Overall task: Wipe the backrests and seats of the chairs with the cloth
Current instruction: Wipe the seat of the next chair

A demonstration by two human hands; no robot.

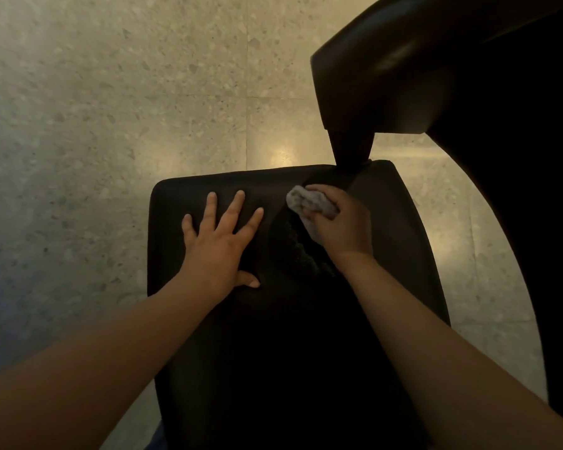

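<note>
A grey cloth (pixel 311 203) is grasped in the right hand (pixel 342 220), bunched under curled fingers and pressed onto the dark seat (pixel 387 222) close to its far edge, right of the middle. The left hand (pixel 220 245) is laid flat and released, fingers spread, holding nothing; it is set on the seat near the far left corner, apparently to steady the chair. The two hands are kept apart, with a shadowed strip of seat between them.

The cloth is judged to be light, soft and limp. It can be crumpled to fit the palm and will follow the seat's curve under light pressure; a grip on the gathered bulk, as now, should keep it from slipping loose. Part of it hangs below the palm and could drag. The seat looks smooth and slightly padded, so the cloth is expected to slide easily.

Beyond the hands, a second dark chair part (pixel 377 69) is seen over the far right corner, with a narrow leg or post coming down just beside the cloth. Whether it touches the seat cannot be told. A speckled floor (pixel 111 108) lies all round.

Much is lost to dim light: the near half of the seat is almost black, its near edge is cut off by the frame, and a rough dark patch beside the right wrist cannot be identified. No backrest of this chair can be made out with certainty.
</note>
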